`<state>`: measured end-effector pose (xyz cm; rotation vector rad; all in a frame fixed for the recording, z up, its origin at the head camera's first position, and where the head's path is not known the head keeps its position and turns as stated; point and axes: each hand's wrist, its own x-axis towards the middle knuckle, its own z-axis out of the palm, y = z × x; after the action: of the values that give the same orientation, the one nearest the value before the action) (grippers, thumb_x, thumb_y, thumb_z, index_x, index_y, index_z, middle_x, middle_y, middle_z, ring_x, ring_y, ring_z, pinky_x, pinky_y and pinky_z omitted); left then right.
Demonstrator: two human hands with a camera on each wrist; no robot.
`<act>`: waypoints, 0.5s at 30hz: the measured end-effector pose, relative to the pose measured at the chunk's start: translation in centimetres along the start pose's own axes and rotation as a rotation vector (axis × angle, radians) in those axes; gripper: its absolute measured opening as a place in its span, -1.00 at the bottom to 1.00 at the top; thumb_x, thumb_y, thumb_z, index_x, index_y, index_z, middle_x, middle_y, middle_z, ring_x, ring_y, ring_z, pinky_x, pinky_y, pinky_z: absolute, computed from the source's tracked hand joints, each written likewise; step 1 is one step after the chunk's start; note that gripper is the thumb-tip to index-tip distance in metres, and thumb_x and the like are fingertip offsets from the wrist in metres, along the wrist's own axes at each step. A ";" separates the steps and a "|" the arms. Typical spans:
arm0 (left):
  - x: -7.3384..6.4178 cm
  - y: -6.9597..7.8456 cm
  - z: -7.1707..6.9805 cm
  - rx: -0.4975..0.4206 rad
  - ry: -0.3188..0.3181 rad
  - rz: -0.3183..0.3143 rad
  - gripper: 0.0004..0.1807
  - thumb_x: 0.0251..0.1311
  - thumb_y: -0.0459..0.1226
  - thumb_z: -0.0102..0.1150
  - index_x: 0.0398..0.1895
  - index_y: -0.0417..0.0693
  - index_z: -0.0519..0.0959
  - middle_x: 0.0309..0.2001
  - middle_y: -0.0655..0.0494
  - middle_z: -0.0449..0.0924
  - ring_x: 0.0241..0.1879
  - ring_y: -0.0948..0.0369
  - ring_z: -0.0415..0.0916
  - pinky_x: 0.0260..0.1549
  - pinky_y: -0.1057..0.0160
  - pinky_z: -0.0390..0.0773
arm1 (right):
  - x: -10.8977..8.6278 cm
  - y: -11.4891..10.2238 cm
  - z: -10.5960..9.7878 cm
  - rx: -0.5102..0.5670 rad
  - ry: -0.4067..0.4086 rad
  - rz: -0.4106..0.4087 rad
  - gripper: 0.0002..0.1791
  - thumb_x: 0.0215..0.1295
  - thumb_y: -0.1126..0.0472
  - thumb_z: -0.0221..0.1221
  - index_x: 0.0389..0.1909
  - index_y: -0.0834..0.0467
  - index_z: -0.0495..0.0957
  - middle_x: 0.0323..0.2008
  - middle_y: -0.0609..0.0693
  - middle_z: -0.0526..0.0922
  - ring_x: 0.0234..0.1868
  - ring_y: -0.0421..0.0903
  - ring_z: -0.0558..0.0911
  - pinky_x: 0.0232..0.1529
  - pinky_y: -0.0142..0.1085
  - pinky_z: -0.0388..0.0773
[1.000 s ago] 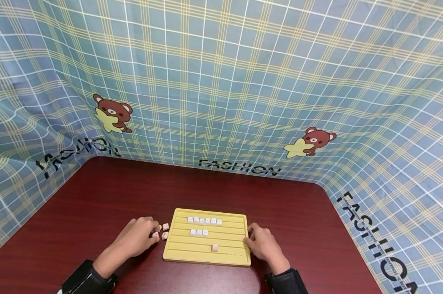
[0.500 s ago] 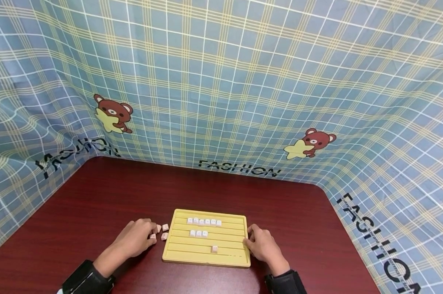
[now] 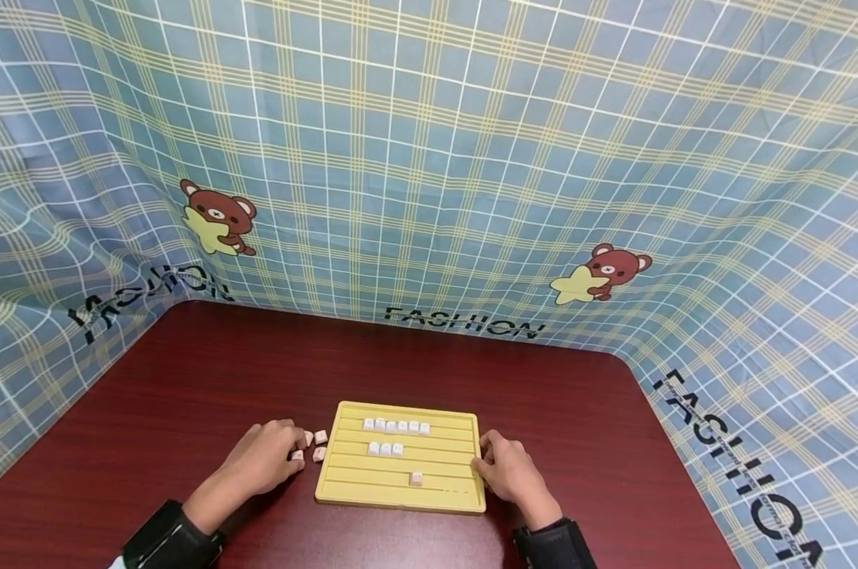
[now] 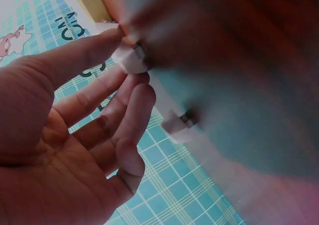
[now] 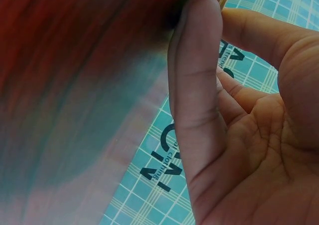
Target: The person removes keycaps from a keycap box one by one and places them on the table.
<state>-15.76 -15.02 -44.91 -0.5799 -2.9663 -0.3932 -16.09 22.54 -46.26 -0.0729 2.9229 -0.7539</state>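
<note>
1. Nearest: black wrist bands (image 3: 176, 537) on both arms.
2. Yellow tray (image 3: 372, 482), ridged into rows, flat on dark red table (image 3: 400, 363). Near part holds one lone block (image 3: 416, 479), right of middle, pinkish sides.
3. Right hand (image 3: 507, 470) at tray's right edge: thumb and finger closed on the rim, little gap.
4. Left hand (image 3: 261, 458), left of tray: fingers bent, thumb and fingertips appear to pinch a small pale block (image 4: 130, 59), low by the table; whether lifted, can't tell.
5. Three loose blocks (image 3: 319, 454) lie between left hand and tray, one partly hidden by fingers.
6. Middle row of three blocks (image 3: 385, 449), side by side, left of centre.
7. Far row of six blocks (image 3: 402, 427), near straight line. Count: ten on tray, four off including the pinched one; judged mostly placed, near rows sparse.
8. Look: whitish, cube-like, faint top marks, unreadable; loose ones pinker.
9. Farthest: blue plaid cloth (image 3: 415, 197), bear prints.
</note>
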 end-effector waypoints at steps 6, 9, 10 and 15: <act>0.3 0.4 -1.1 0.006 0.010 0.003 -0.83 -0.05 -0.26 0.47 -0.42 -0.04 0.64 -0.44 0.15 0.56 -0.44 0.24 0.55 -0.41 0.18 0.50 | 0.1 0.0 0.0 0.008 -0.002 0.000 -0.66 0.28 0.18 0.26 0.01 0.23 0.50 -0.44 -0.03 0.60 -0.53 -0.22 0.52 -0.50 -0.32 0.44; 0.4 0.8 -1.4 -0.005 0.019 0.000 -0.84 -0.04 -0.26 0.47 -0.41 -0.05 0.66 -0.42 0.14 0.58 -0.42 0.22 0.57 -0.38 0.17 0.52 | 0.0 -0.1 0.0 0.006 0.002 -0.001 -0.67 0.29 0.18 0.26 0.00 0.22 0.50 -0.45 -0.04 0.59 -0.54 -0.22 0.51 -0.51 -0.32 0.43; 0.4 1.0 -1.5 -0.009 0.021 -0.002 -0.84 -0.03 -0.25 0.47 -0.41 -0.05 0.66 -0.42 0.15 0.58 -0.41 0.23 0.57 -0.37 0.17 0.52 | 0.0 -0.1 0.0 0.005 0.005 -0.003 -0.67 0.29 0.18 0.26 0.00 0.22 0.50 -0.45 -0.04 0.58 -0.55 -0.22 0.51 -0.51 -0.32 0.43; 0.9 2.1 -1.5 -0.018 0.022 -0.006 -0.84 0.00 -0.21 0.46 -0.42 -0.05 0.66 -0.45 0.17 0.55 -0.47 0.30 0.47 -0.42 0.23 0.43 | -0.1 -0.1 0.0 0.005 0.007 -0.007 -0.67 0.28 0.18 0.26 0.00 0.22 0.50 -0.44 -0.03 0.59 -0.54 -0.22 0.51 -0.51 -0.32 0.43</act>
<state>-15.71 -13.18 -42.84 -0.5654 -2.9469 -0.4243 -16.03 22.51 -46.20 -0.0803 2.9287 -0.7637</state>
